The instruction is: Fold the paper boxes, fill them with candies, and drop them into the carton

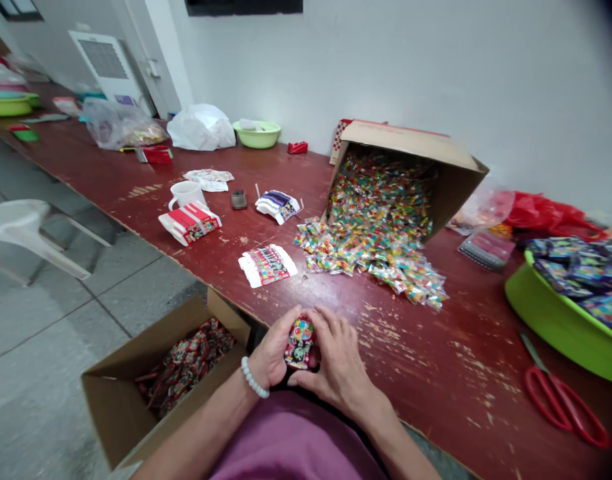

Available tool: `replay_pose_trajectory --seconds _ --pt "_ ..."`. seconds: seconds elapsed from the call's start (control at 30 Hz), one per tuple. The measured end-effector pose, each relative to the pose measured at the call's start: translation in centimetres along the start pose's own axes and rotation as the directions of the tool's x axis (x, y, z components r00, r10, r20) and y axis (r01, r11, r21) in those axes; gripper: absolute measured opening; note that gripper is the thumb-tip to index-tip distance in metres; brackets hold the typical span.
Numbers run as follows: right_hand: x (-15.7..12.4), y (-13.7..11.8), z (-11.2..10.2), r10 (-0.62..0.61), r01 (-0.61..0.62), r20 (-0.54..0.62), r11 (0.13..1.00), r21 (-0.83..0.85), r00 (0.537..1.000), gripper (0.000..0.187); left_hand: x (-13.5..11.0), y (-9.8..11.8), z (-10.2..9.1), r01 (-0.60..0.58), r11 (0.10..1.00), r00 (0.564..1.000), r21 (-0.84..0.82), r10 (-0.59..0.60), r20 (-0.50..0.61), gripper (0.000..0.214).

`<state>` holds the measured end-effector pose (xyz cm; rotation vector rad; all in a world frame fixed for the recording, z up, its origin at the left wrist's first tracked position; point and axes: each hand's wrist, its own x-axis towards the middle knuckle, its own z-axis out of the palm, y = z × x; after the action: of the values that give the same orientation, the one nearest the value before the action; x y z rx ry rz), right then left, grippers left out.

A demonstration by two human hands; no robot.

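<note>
Between my two hands, at the table's front edge, is a small printed candy box [301,343] with a red, black and multicoloured face. My left hand [273,350], with a pale bead bracelet at the wrist, grips its left side. My right hand [339,353] curls around its right side, fingertips at the top. Just beyond lies a stack of flat printed cartons [269,265]. Clear candy packets [376,250] spill from a cardboard box [456,193] tipped on its side. Below left, an open carton [121,387] holds many small printed boxes [191,363].
Red-handled scissors [561,400] and a green basin [546,313] of dark packets are at the right. Further back are a white mug [187,195], red-striped cartons [191,222], purple cartons [279,205] and a light green bowl [257,137]. A white stool [31,227] stands left.
</note>
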<state>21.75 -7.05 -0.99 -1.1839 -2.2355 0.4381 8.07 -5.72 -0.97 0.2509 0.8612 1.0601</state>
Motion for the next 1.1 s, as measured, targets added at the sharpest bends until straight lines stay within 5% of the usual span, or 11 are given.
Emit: replay_pose_trajectory --seconds 0.17,0.33,0.53,0.63,0.7,0.77,0.83,0.97,1.1 --pt "1.0 -0.5 -0.3 -0.096 0.097 0.019 0.993 -0.074 0.995 0.080 -0.3 0.1 -0.2 -0.091 0.996 0.996 -0.018 0.091 0.007 0.026" --pt "1.5 -1.2 0.8 -0.135 0.133 0.054 0.990 0.038 0.989 0.074 -1.1 0.6 -1.6 0.017 0.998 0.993 -0.057 -0.010 0.121 0.034" --pt "4.5 -1.3 2.8 -0.180 0.126 0.162 0.946 0.298 0.970 0.080 -4.4 3.1 -6.7 -0.163 0.939 0.972 0.304 0.205 -0.114 0.043" --pt "8.5 0.6 3.5 -0.033 0.015 0.068 0.969 0.247 0.997 0.062 -6.6 5.6 -12.1 -0.159 0.742 0.878 0.652 0.408 -0.249 0.054" --pt "11.4 2.2 4.2 0.164 -0.167 0.035 0.977 0.132 0.986 0.046 -7.9 7.3 -16.1 -0.015 0.515 0.767 0.857 0.556 -0.320 0.059" --pt "13.8 3.5 5.1 0.258 -0.258 0.020 0.963 0.080 0.966 0.042 -8.9 8.4 -19.3 0.120 0.398 0.665 0.909 0.647 -0.372 0.069" --pt "15.2 4.3 6.3 0.332 -0.332 0.009 0.942 0.053 0.943 0.044 -9.3 8.8 -20.8 0.127 0.398 0.672 0.908 0.639 -0.374 0.071" --pt "15.8 4.6 8.2 0.454 -0.453 -0.008 0.890 0.053 0.891 0.048 -8.4 8.3 -19.4 -0.004 0.464 0.739 0.886 0.599 -0.310 0.063" --pt "15.7 4.9 8.6 0.534 -0.523 -0.030 0.837 0.160 0.845 0.038 -5.8 8.1 -15.9 -0.112 0.401 0.739 0.909 0.645 -0.193 0.058"
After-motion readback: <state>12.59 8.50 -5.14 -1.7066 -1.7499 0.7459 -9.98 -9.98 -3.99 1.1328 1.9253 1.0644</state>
